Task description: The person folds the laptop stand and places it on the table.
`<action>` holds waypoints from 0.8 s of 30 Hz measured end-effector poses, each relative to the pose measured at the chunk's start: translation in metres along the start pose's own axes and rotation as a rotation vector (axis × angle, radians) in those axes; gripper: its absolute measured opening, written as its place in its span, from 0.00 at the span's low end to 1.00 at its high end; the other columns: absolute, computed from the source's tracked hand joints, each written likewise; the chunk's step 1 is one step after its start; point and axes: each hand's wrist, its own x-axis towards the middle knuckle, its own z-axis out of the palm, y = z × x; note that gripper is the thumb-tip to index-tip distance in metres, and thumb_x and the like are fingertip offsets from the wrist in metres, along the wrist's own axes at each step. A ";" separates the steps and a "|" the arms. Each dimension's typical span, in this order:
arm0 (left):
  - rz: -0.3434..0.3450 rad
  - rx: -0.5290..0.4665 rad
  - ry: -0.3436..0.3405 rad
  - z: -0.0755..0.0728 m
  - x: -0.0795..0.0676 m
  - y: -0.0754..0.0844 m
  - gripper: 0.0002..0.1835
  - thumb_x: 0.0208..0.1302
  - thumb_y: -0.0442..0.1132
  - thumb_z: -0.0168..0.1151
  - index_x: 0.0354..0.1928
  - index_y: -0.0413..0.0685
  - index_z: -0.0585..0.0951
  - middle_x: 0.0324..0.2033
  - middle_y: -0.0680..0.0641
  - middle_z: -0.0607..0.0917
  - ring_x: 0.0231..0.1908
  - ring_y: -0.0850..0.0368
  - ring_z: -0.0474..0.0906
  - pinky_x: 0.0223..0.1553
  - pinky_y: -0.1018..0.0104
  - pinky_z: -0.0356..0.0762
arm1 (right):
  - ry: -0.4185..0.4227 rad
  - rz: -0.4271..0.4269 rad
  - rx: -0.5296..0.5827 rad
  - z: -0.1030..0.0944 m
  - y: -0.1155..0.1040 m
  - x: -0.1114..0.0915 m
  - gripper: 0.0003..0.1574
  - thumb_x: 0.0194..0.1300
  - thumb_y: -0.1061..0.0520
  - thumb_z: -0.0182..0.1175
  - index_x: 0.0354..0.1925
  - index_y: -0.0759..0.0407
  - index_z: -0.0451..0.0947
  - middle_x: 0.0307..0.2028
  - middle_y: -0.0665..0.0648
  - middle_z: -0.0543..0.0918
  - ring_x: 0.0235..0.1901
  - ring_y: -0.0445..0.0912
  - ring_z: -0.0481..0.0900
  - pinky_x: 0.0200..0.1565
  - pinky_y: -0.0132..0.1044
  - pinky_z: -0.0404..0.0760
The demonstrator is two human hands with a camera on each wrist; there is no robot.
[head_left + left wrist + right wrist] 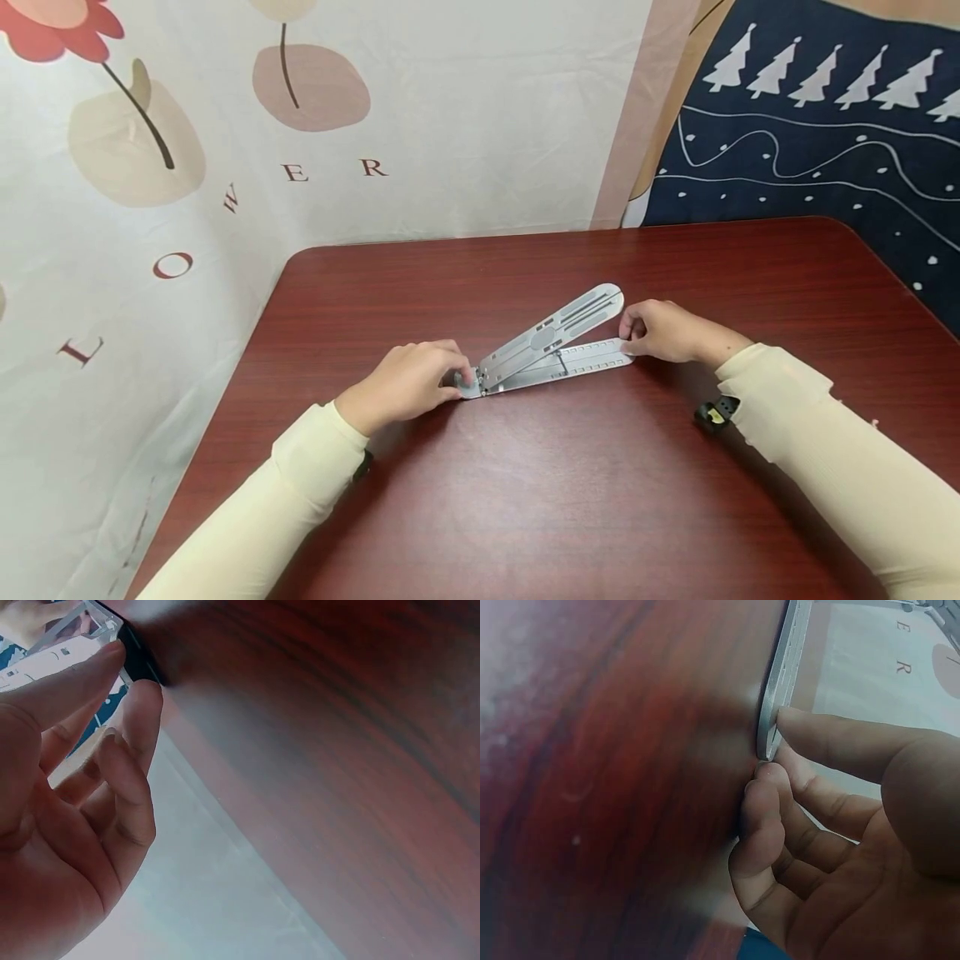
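Observation:
A silver-grey folding stand point(517, 357) lies on the dark red wooden table. Its upper plate point(588, 312) is raised at an angle from a hinge at the left end, and a thin strut shows between the two plates. The lower plate point(600, 356), with rows of small slots, runs along the tabletop. At the hinge end my left hand point(408, 379) pinches the stand between thumb and index finger. My right hand point(663, 332) pinches the lower plate's right end; in the right wrist view the thumb point(832, 739) presses its face.
The brown-red table point(525, 500) has rounded back corners. Behind and left of it hangs a pale cloth point(480, 125) with flowers and letters. A navy cloth point(810, 167) with white trees hangs at the back right. Both wrists wear dark straps under cream sleeves.

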 end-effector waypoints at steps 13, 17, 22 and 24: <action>-0.030 -0.006 0.031 -0.001 0.006 -0.006 0.12 0.49 0.42 0.70 0.36 0.66 0.81 0.39 0.65 0.79 0.29 0.63 0.77 0.29 0.62 0.73 | -0.010 -0.014 -0.016 0.004 -0.003 -0.013 0.09 0.50 0.61 0.67 0.29 0.59 0.75 0.22 0.52 0.75 0.24 0.42 0.70 0.29 0.34 0.69; -0.042 0.006 0.042 0.000 0.008 -0.009 0.14 0.49 0.42 0.70 0.38 0.66 0.81 0.39 0.63 0.79 0.30 0.62 0.78 0.30 0.60 0.73 | -0.011 -0.025 -0.022 0.005 -0.004 -0.016 0.09 0.49 0.61 0.67 0.28 0.59 0.75 0.22 0.52 0.75 0.24 0.42 0.70 0.29 0.34 0.69; -0.055 0.020 0.045 0.002 0.012 -0.012 0.14 0.49 0.43 0.69 0.40 0.67 0.81 0.38 0.62 0.80 0.29 0.61 0.77 0.28 0.61 0.72 | -0.029 -0.030 -0.016 0.006 -0.007 -0.019 0.08 0.50 0.60 0.67 0.28 0.58 0.76 0.22 0.52 0.75 0.24 0.42 0.70 0.28 0.34 0.69; -0.060 0.022 0.046 0.002 0.014 -0.013 0.14 0.50 0.44 0.69 0.40 0.67 0.81 0.37 0.61 0.80 0.29 0.61 0.77 0.28 0.61 0.72 | -0.031 -0.033 -0.017 0.007 -0.008 -0.021 0.08 0.50 0.60 0.67 0.28 0.57 0.76 0.21 0.51 0.75 0.24 0.42 0.70 0.28 0.33 0.69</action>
